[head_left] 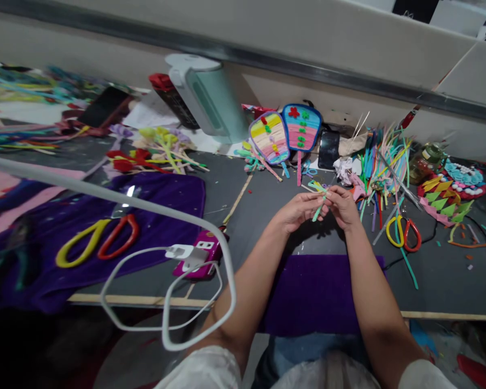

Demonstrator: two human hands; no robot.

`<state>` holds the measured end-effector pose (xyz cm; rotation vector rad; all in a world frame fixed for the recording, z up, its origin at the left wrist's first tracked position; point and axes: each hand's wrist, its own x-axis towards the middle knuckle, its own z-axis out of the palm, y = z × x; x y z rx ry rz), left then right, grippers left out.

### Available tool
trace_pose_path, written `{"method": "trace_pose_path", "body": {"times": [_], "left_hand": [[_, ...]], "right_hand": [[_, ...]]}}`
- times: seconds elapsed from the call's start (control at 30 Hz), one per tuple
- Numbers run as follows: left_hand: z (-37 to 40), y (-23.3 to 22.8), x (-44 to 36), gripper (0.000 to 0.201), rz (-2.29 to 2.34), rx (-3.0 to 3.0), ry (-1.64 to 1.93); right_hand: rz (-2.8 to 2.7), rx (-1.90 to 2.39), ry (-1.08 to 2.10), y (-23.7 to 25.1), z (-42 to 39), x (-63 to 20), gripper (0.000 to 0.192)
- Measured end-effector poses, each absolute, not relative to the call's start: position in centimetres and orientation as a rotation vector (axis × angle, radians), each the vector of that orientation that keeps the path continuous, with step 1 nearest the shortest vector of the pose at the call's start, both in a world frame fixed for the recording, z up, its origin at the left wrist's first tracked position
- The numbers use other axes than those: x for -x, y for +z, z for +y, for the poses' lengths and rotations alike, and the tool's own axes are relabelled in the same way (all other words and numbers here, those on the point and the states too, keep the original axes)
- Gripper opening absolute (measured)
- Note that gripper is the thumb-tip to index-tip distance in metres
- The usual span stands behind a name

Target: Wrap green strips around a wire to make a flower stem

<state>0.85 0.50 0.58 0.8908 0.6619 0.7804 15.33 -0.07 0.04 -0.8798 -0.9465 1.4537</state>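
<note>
Over the dark grey table, my left hand [302, 209] and my right hand [341, 205] meet, fingertips pinched together. Between them is a small piece of light green pipe cleaner [318, 212], with yellow and green loops [316, 185] showing just above the fingers. The fingers hide where these parts join. Beneath my forearms lies a purple cloth [316, 292] at the table's front edge. Right of my right hand stands a thick bunch of coloured pipe cleaners [383, 162]. Beyond my hands, two fan-shaped pipe cleaner crafts, one yellow and pink [270, 139], one blue and pink [302, 128], lean near the wall.
Red-and-yellow-handled scissors lie at right [405, 235] and another pair at left [99, 240] on a second purple cloth [154, 216]. A white cable [146, 200] arches across the left side to a purple power strip [206, 254]. A mint kettle [216, 102] stands by the wall.
</note>
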Motion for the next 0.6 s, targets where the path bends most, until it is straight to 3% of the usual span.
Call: {"method": "trace_pose_path", "body": {"times": [0.27,0.6], "left_hand": [[0.9,-0.3,-1.3,0.029,0.803,-1.0,0.917],[0.2,-0.4,-2.1,0.023,1.262,-1.904,1.187]], "right_hand": [[-1.035,0.896,1.29,-0.8,0.4,-15.1,0.018],[-1.184,1.087,0.933,-1.9,0.9,-15.1,0.015]]}}
